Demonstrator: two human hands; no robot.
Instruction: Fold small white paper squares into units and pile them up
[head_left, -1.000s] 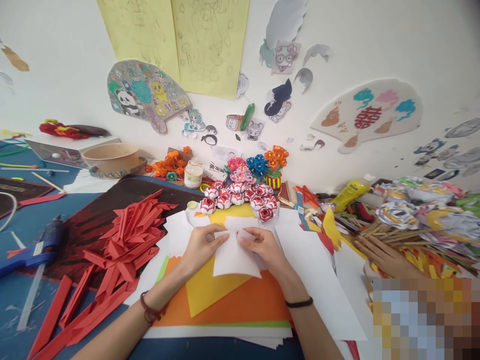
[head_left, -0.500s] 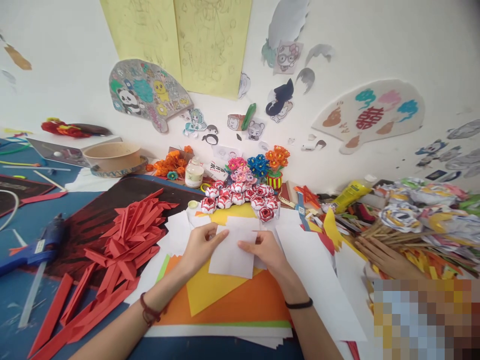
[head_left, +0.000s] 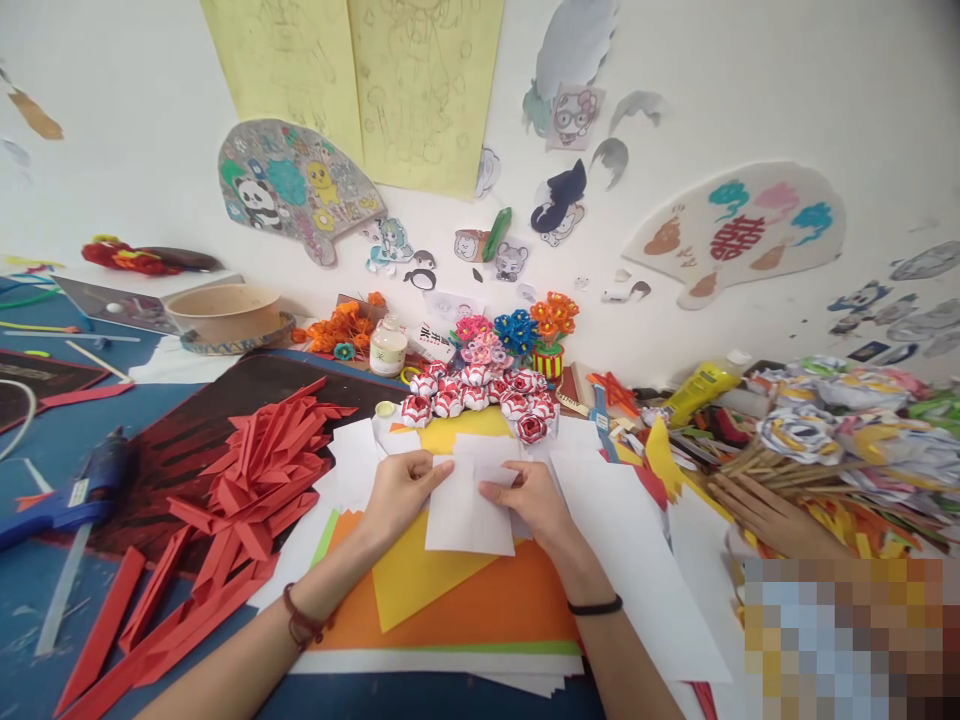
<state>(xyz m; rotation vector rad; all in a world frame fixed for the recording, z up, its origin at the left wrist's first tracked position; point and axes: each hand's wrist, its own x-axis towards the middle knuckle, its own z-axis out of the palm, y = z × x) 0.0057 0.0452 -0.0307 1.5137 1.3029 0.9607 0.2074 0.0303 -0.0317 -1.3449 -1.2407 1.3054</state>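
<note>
A small square of white paper is held up between both hands above the stacked coloured sheets. My left hand pinches its upper left edge between thumb and fingers. On the other side, my right hand grips the upper right edge, thumb lying on the face of the paper. Below it lie a yellow sheet and an orange sheet. Just beyond the hands sit several red-and-white paper flowers.
Folded red paper strips cover a dark mat on the left, beside a blue glue gun. White sheets lie at right. Another person's hand rests near wrapped paper flowers. A glass jar stands behind.
The white paper has shifted slightly to the right in my hands. Both hands keep their pinch, and the other person's hand stays in place.
</note>
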